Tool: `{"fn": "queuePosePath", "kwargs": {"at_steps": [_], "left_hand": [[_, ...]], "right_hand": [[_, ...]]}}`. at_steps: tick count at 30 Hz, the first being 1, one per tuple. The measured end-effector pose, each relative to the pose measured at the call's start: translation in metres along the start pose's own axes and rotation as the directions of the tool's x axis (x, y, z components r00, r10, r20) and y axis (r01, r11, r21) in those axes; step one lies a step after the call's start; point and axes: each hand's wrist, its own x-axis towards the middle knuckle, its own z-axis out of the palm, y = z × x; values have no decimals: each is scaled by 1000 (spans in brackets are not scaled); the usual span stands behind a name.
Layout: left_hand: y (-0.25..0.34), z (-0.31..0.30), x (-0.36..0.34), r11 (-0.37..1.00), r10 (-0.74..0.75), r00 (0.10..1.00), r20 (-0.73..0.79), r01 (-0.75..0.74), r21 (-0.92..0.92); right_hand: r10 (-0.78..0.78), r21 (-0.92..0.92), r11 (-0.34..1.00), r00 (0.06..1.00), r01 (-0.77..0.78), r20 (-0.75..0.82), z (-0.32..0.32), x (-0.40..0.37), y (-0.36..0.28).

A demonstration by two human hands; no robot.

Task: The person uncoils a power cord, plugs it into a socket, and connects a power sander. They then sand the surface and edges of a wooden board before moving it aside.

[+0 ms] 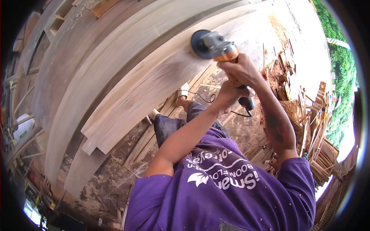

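An angle grinder with a dark round sanding disc is in both my hands. My right hand is closed around its body just behind the orange and grey head. Lower down, my left hand grips the rear part of the handle. The disc lies against the upper face of a long pale wooden board, which has a notched end at the lower left. A dark cord trails from the grinder's back end. Part of each hand's fingers is hidden by the tool and the other hand.
Several more long curved boards lie beyond the one under the disc. To the right is a heap of wood offcuts with reddish shavings. My feet stand on a dusty floor beside narrow wooden strips. Green plants show at the far right.
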Motion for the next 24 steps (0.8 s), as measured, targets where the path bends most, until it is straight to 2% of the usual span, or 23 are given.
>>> {"fn": "queuePosePath", "kwargs": {"at_steps": [1, 2, 3, 4, 5, 6, 8, 10, 11, 12, 13, 14, 15, 17, 18, 20, 22, 24], "left_hand": [[-4, -5, -9, 996, 39, 999, 9, -38, -86], [-4, -12, -18, 996, 39, 999, 17, -38, -85], [-3, -20, -29, 995, 37, 999, 1, -37, -89], [-2, -27, -40, 995, 36, 999, -15, -37, -95], [-1, -32, -52, 990, 58, 998, -27, -61, -128], [4, -41, -62, 998, 7, 1000, -20, -8, -60], [-7, -61, -81, 976, 138, 989, -43, -144, -165], [-4, -64, -113, 948, 122, 967, -223, -181, -263], [-8, -70, -126, 951, 128, 950, -286, -200, -237], [-11, -75, -136, 953, 137, 926, -352, -220, -207], [-7, -71, -146, 948, 125, 915, -385, -225, -226], [-2, -67, -154, 942, 112, 900, -421, -230, -243], [-14, -74, -153, 925, 163, 928, -336, -261, -274], [-37, -81, -134, 922, 176, 945, -275, -256, -290], [-47, -79, -123, 915, 193, 955, -224, -257, -309], [-63, -69, -98, 881, 133, 980, -151, -186, -434], [-55, -46, -79, 906, 152, 988, -16, -146, -397], [-46, -18, -60, 901, 152, 988, 10, -134, -413]], "right_hand": [[-157, -116, 980, 987, 159, 32, 8, 0, -11], [-219, -160, 961, 974, 225, 56, 16, 0, -24], [-179, -137, 973, 982, 186, 66, 24, -1, -43], [91, 24, 995, 991, -94, 103, 27, 0, -64], [353, 167, 913, 926, -372, 132, 28, 3, -91], [318, 221, 912, 937, -344, 145, 39, 3, -98], [205, 229, 942, 961, -246, 186, 57, 5, -118], [165, 291, 930, 961, -226, 221, 78, 5, -141], [147, 255, 946, 967, -199, 206, 86, 3, -158], [144, 174, 965, 952, -195, 271, 84, 0, -176], [71, 184, 976, 967, -118, 244, 92, -3, -183], [91, 129, 983, 954, -132, 286, 89, -5, -193], [107, 106, 984, 950, -143, 293, 87, -7, -192], [123, 84, 985, 947, -154, 298, 80, -9, -187], [186, 77, 973, 939, -216, 288, 73, -12, -178], [250, 63, 959, 927, -278, 279, 58, -16, -158], [329, -23, 944, 926, -330, 187, 45, -19, -134], [342, -12, 939, 929, -343, 144, 28, -21, -113]]}}
